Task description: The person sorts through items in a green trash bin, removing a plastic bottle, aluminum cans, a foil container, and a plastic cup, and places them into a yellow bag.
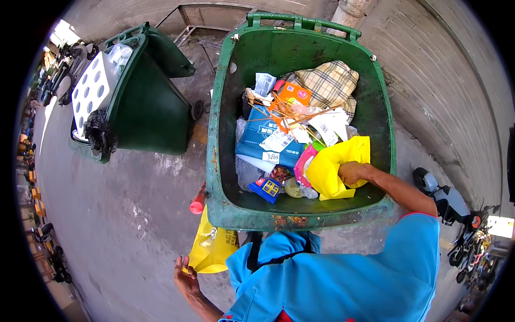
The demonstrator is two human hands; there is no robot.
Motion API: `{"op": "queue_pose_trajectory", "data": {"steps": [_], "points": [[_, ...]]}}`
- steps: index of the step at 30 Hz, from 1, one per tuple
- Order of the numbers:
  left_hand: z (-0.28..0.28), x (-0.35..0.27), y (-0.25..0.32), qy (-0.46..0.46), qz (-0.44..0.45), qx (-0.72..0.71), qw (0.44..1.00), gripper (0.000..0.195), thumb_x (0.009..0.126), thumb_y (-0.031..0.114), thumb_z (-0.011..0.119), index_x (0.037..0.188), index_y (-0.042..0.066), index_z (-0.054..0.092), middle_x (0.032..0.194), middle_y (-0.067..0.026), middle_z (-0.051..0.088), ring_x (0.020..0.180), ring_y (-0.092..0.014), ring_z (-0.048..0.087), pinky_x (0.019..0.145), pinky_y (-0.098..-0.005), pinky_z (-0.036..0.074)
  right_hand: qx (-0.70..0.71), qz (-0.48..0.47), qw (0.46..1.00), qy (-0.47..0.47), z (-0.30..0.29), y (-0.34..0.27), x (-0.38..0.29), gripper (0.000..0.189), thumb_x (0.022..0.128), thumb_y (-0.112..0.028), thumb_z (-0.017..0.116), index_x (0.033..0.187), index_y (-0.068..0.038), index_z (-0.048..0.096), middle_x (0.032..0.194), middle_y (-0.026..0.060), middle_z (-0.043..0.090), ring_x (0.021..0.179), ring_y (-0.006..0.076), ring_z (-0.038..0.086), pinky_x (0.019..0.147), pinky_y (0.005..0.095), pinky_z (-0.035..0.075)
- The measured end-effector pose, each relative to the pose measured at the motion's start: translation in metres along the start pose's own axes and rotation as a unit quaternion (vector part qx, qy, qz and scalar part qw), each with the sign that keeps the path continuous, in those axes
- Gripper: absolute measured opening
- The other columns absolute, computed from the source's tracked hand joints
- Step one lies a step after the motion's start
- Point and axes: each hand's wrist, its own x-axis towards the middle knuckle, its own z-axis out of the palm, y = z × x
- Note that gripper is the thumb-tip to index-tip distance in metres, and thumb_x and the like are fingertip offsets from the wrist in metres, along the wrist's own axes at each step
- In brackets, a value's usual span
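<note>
A green wheeled bin (220, 120) stands uncovered before me with mixed rubbish in it. My right hand (353, 173) reaches inside it and grips a yellow bag (328, 165) at the lower right of the heap. Around that bag lie a pink packet (302, 163), a blue plastic mailer (257, 129), white paper slips, thin wooden skewers (297, 120), an orange box (295, 94) and a checked cloth item (328, 80). Outside the bin, low on the left, my left hand (186, 273) pinches the edge of another yellow bag (213, 245), which bears dark printing.
A second green bin (149, 100) stands at the left, holding a white panel with round holes (90, 90) and a black plastic bag (100, 135). A red cylindrical object (198, 203) is beside the near bin. A wall rises behind; scooters (450, 201) are parked at the right.
</note>
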Motion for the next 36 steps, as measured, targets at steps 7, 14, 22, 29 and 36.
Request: {"op": "queue_pose_trajectory", "data": {"steps": [7, 14, 22, 29, 36], "points": [[-0.023, 0.002, -0.003, -0.017, -0.004, -0.014, 1.000, 0.034, 0.091, 0.025, 0.058, 0.118, 0.005, 0.057, 0.101, -0.0159, 0.070, 0.052, -0.014, 0.059, 0.041, -0.0216, 0.044, 0.141, -0.082, 0.870, 0.466, -0.088, -0.080, -0.029, 0.027, 0.078, -0.021, 0.070, 0.096, 0.000, 0.067, 0.091, 0.0145, 0.068, 0.078, 0.0298, 0.066, 0.069, 0.0416, 0.052], [-0.014, -0.003, -0.003, -0.005, 0.011, -0.006, 1.000, 0.033, 0.091, 0.025, 0.058, 0.117, 0.005, 0.057, 0.100, -0.0155, 0.070, 0.052, -0.014, 0.059, 0.041, -0.0212, 0.045, -0.211, -0.135, 0.839, 0.482, -0.083, -0.136, 0.104, 0.015, 0.070, -0.013, 0.066, 0.082, -0.004, 0.066, 0.087, 0.0129, 0.061, 0.089, 0.0276, 0.056, 0.078, 0.0411, 0.043], [-0.037, -0.015, -0.018, 0.016, 0.013, -0.032, 0.999, 0.042, 0.088, 0.025, 0.062, 0.122, 0.002, 0.054, 0.106, -0.0206, 0.065, 0.054, -0.016, 0.058, 0.044, -0.0216, 0.047, -0.023, -0.046, 0.788, 0.613, -0.176, -0.095, 0.111, 0.015, 0.072, -0.014, 0.064, 0.078, 0.000, 0.063, 0.075, 0.0194, 0.064, 0.070, 0.0364, 0.064, 0.066, 0.0471, 0.050], [-0.032, -0.010, -0.018, 0.007, 0.008, -0.021, 1.000, 0.035, 0.091, 0.025, 0.058, 0.119, 0.004, 0.055, 0.101, -0.0149, 0.070, 0.054, -0.013, 0.060, 0.041, -0.0214, 0.045, 0.064, 0.041, 0.707, 0.703, -0.254, -0.041, 0.048, 0.027, 0.082, -0.027, 0.063, 0.098, -0.005, 0.072, 0.087, 0.0150, 0.069, 0.076, 0.0344, 0.067, 0.067, 0.0441, 0.051], [-0.038, -0.005, -0.019, 0.000, -0.008, -0.020, 1.000, 0.035, 0.090, 0.026, 0.058, 0.118, 0.005, 0.056, 0.101, -0.0153, 0.070, 0.053, -0.014, 0.060, 0.041, -0.0219, 0.045, 0.264, -0.042, 0.677, 0.685, -0.253, -0.038, 0.036, 0.038, 0.086, -0.037, 0.065, 0.100, -0.002, 0.071, 0.090, 0.0143, 0.071, 0.079, 0.0286, 0.068, 0.072, 0.0386, 0.052]]}}
